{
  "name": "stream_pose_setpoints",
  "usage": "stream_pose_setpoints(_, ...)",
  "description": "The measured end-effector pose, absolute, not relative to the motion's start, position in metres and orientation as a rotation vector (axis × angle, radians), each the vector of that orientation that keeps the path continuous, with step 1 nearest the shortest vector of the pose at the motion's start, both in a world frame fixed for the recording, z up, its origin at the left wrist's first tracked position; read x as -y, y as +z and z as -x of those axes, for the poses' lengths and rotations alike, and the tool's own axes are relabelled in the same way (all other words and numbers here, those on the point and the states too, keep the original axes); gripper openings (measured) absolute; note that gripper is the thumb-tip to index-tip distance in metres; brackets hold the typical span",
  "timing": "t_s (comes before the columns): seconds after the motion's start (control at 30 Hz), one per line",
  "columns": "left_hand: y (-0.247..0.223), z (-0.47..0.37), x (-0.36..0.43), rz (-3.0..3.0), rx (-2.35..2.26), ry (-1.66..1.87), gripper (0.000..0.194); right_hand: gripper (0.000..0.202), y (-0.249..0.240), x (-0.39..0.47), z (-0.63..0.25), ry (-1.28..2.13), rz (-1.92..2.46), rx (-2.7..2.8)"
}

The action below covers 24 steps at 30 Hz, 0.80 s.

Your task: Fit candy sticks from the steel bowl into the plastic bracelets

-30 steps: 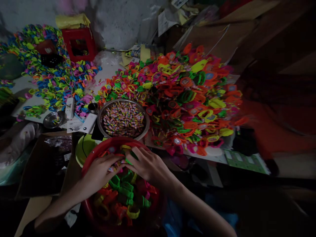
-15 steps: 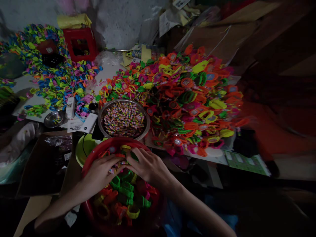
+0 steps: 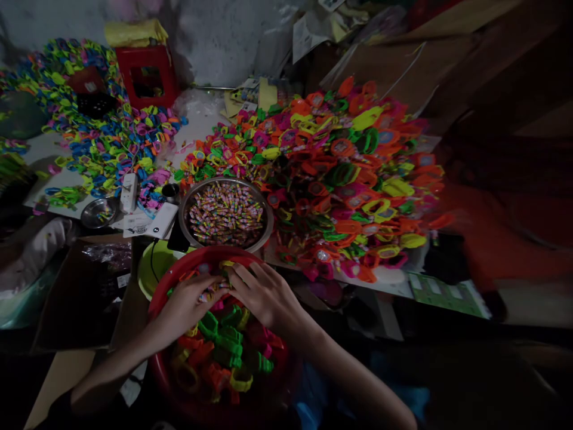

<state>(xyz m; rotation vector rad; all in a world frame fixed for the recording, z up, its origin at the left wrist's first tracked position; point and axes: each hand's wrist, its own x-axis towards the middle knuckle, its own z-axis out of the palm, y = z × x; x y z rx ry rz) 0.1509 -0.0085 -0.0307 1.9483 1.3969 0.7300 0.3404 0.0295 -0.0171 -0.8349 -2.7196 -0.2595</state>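
Note:
Both my hands meet over a red basin (image 3: pixel 157 298) holding bright plastic toy watches (image 3: pixel 228 343) in green, orange, yellow and pink. My left hand (image 3: pixel 190 301) is closed around a few small wrapped candies (image 3: pixel 208 294) with patterned wrappers. Fingertips of my right hand (image 3: pixel 264 295) are bent around a yellow toy watch (image 3: pixel 227 264), partly hidden behind them, close to the left fingers. Just beyond the basin stands a steel bowl (image 3: pixel 270 222) full of similar wrapped candies.
A large heap of toy watches (image 3: pixel 349 179) covers the table to the right of the bowl; another colourful heap (image 3: pixel 102 149) lies back left. A red stool (image 3: pixel 172 77), a white power strip (image 3: pixel 129 192), a small metal dish (image 3: pixel 87 222), a lime basin (image 3: pixel 145 269) and an open carton (image 3: pixel 58 316) surround it.
My right fingers have shifted slightly, covering more of the yellow toy watch. My left hand stays on the candies. The whole view has moved a little.

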Motion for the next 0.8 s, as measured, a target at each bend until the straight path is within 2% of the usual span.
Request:
stream_pose_setpoints(0.17, -0.037, -0.149, 0.008, -1.863, -1.411, 0.796, 0.024, 0.007, -0.02, -0.034, -0.339, -0.252, 0.78, 2.704)
stream_pose_setpoints(0.3, -0.036, -0.146, 0.005, -1.865, -1.427, 0.836, 0.025, 0.009, -0.022, -0.036, -0.338, -0.199, 0.794, 2.642)
stream_pose_setpoints(0.5, -0.016, -0.151, -0.001, -1.991, -1.457, 0.785, 0.023, 0.023, -0.015, -0.044, -0.34, -0.017, 0.935, 2.606)
stream_pose_setpoints(0.8, -0.017, -0.158, -0.001, -2.087, -1.443, 0.753, 0.022, 0.025, -0.013, -0.044, -0.344, -0.096, 0.913, 2.628)
